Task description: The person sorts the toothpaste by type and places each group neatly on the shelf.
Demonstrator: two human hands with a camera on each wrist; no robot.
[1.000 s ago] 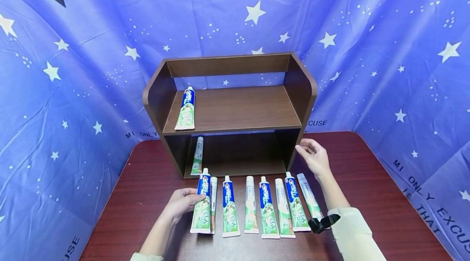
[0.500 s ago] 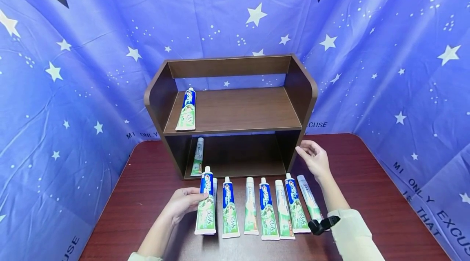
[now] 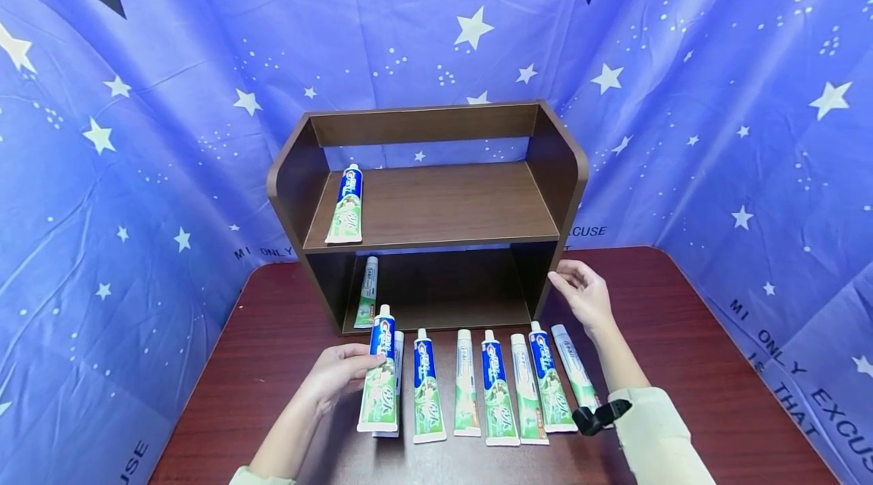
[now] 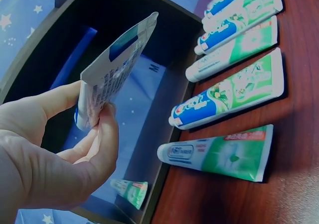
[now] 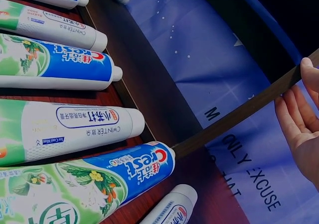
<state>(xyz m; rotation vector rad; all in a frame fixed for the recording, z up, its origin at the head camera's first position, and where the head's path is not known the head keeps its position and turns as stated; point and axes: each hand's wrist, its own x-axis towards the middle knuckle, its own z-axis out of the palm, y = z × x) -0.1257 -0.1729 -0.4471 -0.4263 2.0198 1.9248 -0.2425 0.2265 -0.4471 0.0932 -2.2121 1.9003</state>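
My left hand (image 3: 337,375) pinches a blue and green Crest toothpaste tube (image 3: 380,402) by its left edge, thumb on its front. The left wrist view shows this tube's printed back (image 4: 117,64), raised above the table. Behind it lies a white and green toothpaste tube (image 3: 398,364), mostly hidden in the head view. My right hand (image 3: 583,295) grips the front edge of the right side panel of a brown two-tier shelf (image 3: 450,201), with thumb and fingers on opposite sides in the right wrist view. One Crest tube (image 3: 348,204) lies on the upper tier, a white-green tube (image 3: 368,292) on the lower.
Along the shelf's front, several toothpaste tubes lie in a row on the dark red table (image 3: 266,333), among them a Crest tube (image 3: 428,394) and a white-green one (image 3: 466,386). The rightmost tube (image 3: 575,364) lies beside my right forearm. A blue starry cloth (image 3: 423,23) surrounds the table.
The Crest tube in my left hand has shifted slightly right, then a little back left and up. My right hand stays at the shelf's side panel.
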